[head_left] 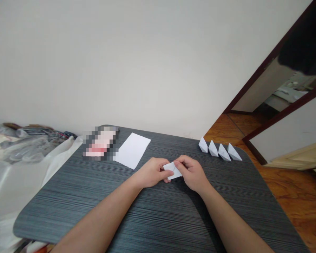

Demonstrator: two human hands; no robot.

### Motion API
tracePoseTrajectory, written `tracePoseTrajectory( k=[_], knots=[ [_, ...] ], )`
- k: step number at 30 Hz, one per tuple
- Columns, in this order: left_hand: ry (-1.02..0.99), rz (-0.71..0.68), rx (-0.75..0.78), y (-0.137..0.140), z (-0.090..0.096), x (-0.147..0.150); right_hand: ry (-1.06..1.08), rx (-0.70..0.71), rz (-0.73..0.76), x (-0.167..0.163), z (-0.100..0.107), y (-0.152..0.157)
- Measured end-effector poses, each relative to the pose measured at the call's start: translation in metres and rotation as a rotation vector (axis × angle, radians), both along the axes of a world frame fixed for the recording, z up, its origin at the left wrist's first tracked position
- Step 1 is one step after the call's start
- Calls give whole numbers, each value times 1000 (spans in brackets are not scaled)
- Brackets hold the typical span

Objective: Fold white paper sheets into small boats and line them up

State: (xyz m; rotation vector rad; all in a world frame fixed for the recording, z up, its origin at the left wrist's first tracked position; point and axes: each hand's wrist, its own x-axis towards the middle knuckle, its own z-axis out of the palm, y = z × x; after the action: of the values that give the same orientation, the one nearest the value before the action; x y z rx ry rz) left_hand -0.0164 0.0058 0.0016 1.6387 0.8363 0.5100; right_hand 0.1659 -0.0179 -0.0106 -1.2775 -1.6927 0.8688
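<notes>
A small folded piece of white paper (173, 169) is held between both hands above the dark table. My left hand (153, 173) pinches its left end, thumb on top and fingers beneath. With thumb and fingers closed on it, my right hand (192, 171) grips the upper right edge. A fold line shows on the paper's face. To the left lies a flat sheet of white paper (134, 150). Several folded white paper shapes (213, 149), pointed at the top, stand in a row at the table's far right.
The dark wood-grain table (152, 218) meets a pale wall (147, 63) at its back. A blurred-out rectangular item (101, 142) lies at the back left. Plastic-covered belongings (28, 151) are heaped beyond the left edge. Wooden floor (287, 189) and a doorway are on the right.
</notes>
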Motion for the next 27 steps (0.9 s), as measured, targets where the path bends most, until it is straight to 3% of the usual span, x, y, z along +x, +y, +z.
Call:
tracePoseTrajectory(
  k=[13, 21, 27],
  knots=[
    [0, -17, -1, 2, -2, 0, -9, -12, -32, 0, 1, 1],
    [-72, 97, -48, 3, -4, 1, -10, -70, -18, 4, -5, 2],
    [-66, 100, -40, 5, -9, 0, -71, -80, -30, 3, -3, 1]
  ],
)
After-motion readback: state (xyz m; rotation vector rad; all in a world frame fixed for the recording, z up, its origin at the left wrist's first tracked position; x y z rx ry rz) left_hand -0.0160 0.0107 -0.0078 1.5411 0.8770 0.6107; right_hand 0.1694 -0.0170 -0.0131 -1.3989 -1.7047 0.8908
